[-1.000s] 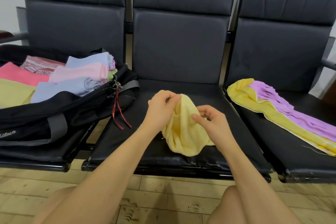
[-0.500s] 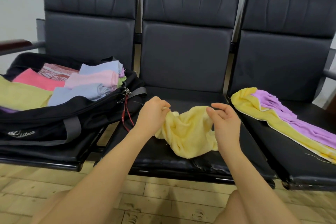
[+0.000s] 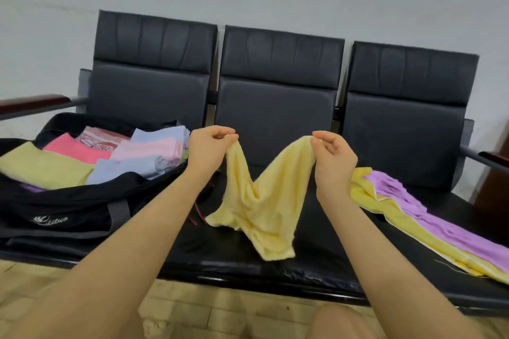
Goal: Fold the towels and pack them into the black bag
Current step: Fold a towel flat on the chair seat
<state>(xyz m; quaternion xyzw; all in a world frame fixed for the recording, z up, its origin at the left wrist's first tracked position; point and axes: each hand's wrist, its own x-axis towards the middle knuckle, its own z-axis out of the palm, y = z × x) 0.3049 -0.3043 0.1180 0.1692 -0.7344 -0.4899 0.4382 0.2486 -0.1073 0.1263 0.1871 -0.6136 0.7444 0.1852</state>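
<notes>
A pale yellow towel (image 3: pixel 261 203) hangs crumpled between my hands above the middle seat, its lower end touching the cushion. My left hand (image 3: pixel 210 146) pinches one top corner and my right hand (image 3: pixel 332 157) pinches the other. The black bag (image 3: pixel 68 215) lies open on the left seat, holding several folded towels (image 3: pixel 143 151) in pink, blue, olive and a red pattern. A yellow towel (image 3: pixel 407 231) with a purple towel (image 3: pixel 429 217) on top lies stretched out on the right seat.
Three joined black padded chairs (image 3: pixel 275 107) stand against a pale wall, with wooden-topped armrests (image 3: pixel 35 100) at both ends. A red zip cord (image 3: pixel 197 213) dangles from the bag onto the middle seat. Light wooden floor runs below the seats, and my knee shows at the bottom.
Both hands have lifted the pale yellow towel off the middle seat by its two corners and moved apart, so it now hangs between them. The view has tilted upward.
</notes>
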